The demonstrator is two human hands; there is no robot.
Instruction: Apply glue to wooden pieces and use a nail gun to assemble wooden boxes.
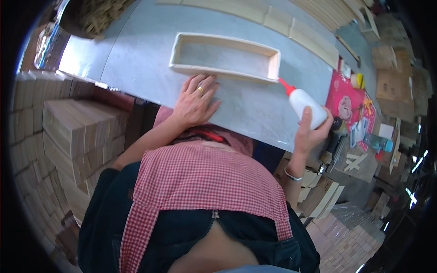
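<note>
A shallow rectangular wooden frame (227, 74) lies on the grey-blue tabletop (255, 109), with the table surface showing through its middle. My left hand (198, 101), a ring on one finger, lies on the table with its fingers stretched out, fingertips at the frame's near side. In my right hand (315, 125) is a white squeeze bottle (306, 107), tilted. Its red nozzle (286, 85) points up and left, with the tip at the frame's near right corner; whether it touches cannot be made out. A pale line runs along the frame's top edges.
Wooden strips (264, 18) lie along the table's far side. A hammer (348, 49) and a red cloth (337, 86) with small items are at the right. Stacked wooden pieces (68, 123) stand left of the table. A container of wood scraps (102, 13) is at the far left.
</note>
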